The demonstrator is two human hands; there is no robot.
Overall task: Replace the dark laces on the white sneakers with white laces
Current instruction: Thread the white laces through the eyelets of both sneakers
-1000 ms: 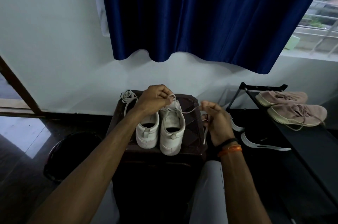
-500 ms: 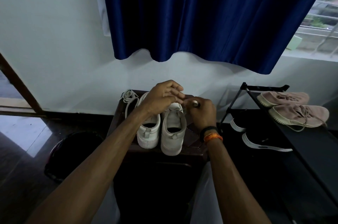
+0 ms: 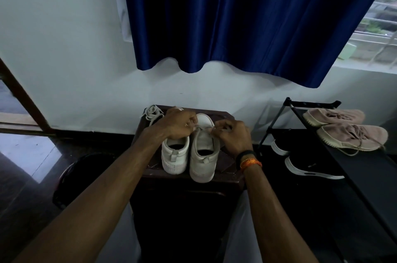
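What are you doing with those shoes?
A person is putting a white lace into the right-hand white sneaker of a pair standing on a dark stool. The left hand and the right hand each pinch the lace over the front of that shoe. The other white sneaker stands beside it. A loose bundle of laces lies at the stool's far left corner.
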